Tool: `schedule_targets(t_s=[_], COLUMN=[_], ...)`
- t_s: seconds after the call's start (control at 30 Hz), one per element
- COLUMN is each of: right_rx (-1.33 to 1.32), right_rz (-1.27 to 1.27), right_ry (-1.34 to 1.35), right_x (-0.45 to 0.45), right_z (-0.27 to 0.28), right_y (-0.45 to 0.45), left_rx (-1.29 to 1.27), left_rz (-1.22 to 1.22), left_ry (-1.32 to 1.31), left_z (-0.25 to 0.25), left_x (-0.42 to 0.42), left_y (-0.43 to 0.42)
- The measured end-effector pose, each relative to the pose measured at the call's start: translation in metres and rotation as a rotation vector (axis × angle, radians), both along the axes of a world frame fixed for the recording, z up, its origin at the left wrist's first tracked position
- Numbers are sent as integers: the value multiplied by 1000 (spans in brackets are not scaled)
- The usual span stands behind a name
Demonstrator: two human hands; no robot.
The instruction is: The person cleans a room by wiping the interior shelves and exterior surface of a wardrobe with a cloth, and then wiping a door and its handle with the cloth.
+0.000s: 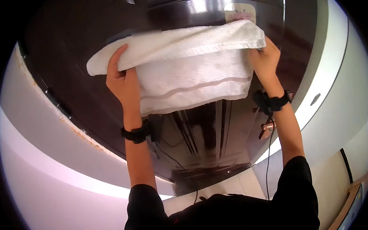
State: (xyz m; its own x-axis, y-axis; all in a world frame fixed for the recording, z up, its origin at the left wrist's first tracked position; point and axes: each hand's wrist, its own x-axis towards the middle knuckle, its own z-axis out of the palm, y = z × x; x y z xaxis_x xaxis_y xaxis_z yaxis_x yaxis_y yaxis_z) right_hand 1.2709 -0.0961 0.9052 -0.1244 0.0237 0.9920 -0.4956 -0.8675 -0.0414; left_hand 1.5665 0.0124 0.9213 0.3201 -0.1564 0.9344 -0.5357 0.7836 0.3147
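A white towel with a greyish stripe near its lower edge hangs between my hands in front of the dark door. Its top part is folded over, and the fold sticks out to the left past my left hand. My left hand grips the towel's left side, one finger lying over the front and the other fingers hidden behind the cloth. At the upper right corner, my right hand is closed on the towel's edge, its fingertips partly covered by the cloth. Both wrists wear black straps with small devices.
The glossy dark door fills the middle, with a copper-coloured handle at the lower right. A pale sticker is on the door above the towel. Thin black cables hang from the wrist devices. White walls stand on both sides, above light floor tiles.
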Motion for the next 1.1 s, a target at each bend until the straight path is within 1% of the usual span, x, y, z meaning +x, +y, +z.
schedule_targets(t_s=[0.03, 0.1, 0.13, 0.17, 0.2, 0.23, 0.3, 0.37, 0.43, 0.47, 0.5, 0.57, 0.63, 0.7, 0.77, 0.8, 0.83, 0.87, 0.9, 0.97, 1.0, 1.03, 1.07, 1.1], right_rx=[-17, -12, 41, 93, 70, 64, 90, 70, 245, 231, 336, 341, 412, 414, 406, 510, 422, 393, 363, 264, 247, 231, 243, 177], right_rz=[-16, 31, 31, 32, 38, 58, 93, 108, 80, 210, 316, 374, 468, 445, 454, 351, 380, 383, 388, 274, 264, 252, 256, 223], right_ry=[-22, -43, -53, -64, -75, -79, -150, -186, -157, -263, -323, -341, -338, -332, -311, -272, -256, -262, -262, -206, -181, -160, -159, -40], right_x=[1, 3, 3, 4, 7, 8, 13, 14, 12, 18, 22, 23, 20, 18, 13, 9, 10, 10, 8, -6, -7, -7, -12, -17], right_z=[1, -2, -6, -9, -11, -13, -21, -29, -38, -36, -32, -34, -42, -47, -51, -49, -47, -44, -40, -31, -19, -7, -2, 2], right_y=[1, 1, -3, -6, -5, -6, -8, -8, -6, -2, 10, 7, 5, 7, 10, 17, 16, 16, 14, 4, 15, 28, 27, 26], left_rx=[5, 133, 134, 102, 68, 63, 49, 32, 102, 95, 168, 101, 115, 112, 42, 48, 102, 149, 145, -8, 57, 69, -95, -260], left_rz=[19, -63, -43, 0, 43, 63, 70, 109, 8, -24, -52, 22, 61, 47, 155, 170, 255, 341, 356, 560, 576, 583, 623, 658], left_ry=[2, 72, 75, 9, -61, -65, 16, 9, 83, 56, 107, 35, 44, 91, -2, -10, -50, -85, -80, -266, -308, -305, -377, -451], left_z=[-1, -4, -6, -8, -11, -11, -15, -16, -20, -21, -26, -28, -27, -28, -29, -28, -29, -29, -29, -38, -41, -40, -37, -31], left_x=[0, -1, 1, 1, 0, -2, -4, -7, -9, -8, -2, -2, -9, -16, -14, -13, -13, -12, -11, -9, -15, -18, -19, -23], left_y=[2, 7, 7, 5, 3, 2, 2, 3, 9, 12, 14, 12, 17, 16, 12, 16, 20, 22, 23, 27, 31, 29, 24, 22])
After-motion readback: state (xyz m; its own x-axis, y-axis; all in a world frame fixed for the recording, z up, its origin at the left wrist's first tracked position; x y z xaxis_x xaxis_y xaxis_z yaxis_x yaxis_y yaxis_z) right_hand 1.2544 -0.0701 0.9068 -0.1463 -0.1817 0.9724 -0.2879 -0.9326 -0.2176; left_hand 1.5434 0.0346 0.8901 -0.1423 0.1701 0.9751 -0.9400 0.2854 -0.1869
